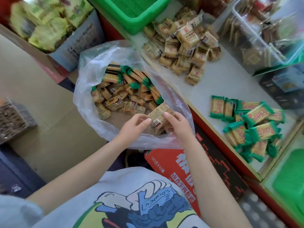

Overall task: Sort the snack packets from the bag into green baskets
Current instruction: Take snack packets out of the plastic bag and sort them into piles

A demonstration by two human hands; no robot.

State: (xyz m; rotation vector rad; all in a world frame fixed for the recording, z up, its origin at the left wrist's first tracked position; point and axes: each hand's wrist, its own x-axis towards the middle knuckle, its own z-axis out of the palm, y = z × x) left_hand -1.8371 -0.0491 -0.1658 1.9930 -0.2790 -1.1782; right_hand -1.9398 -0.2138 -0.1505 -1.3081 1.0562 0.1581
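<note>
We're mid-sort; both hands' fingers (pixel 167 116) pinch tan crinkly snack packets (pixel 159 116) over the clear plastic bag (pixel 92 89), still half full; two piles on white bench (pixel 218 83); green mesh basket (pixel 131 12) looks empty.

The red carton (pixel 171 163) at about five o'clock reads "143克X12桶" along its edge and "卤香牛肉板面" beneath large white characters (partly hidden by a forearm). Print on the snack packets is too blurred to read.

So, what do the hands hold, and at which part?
Both hold one beige snack packet over the bag: left hand pinches its left end, right hand its right side.
</note>
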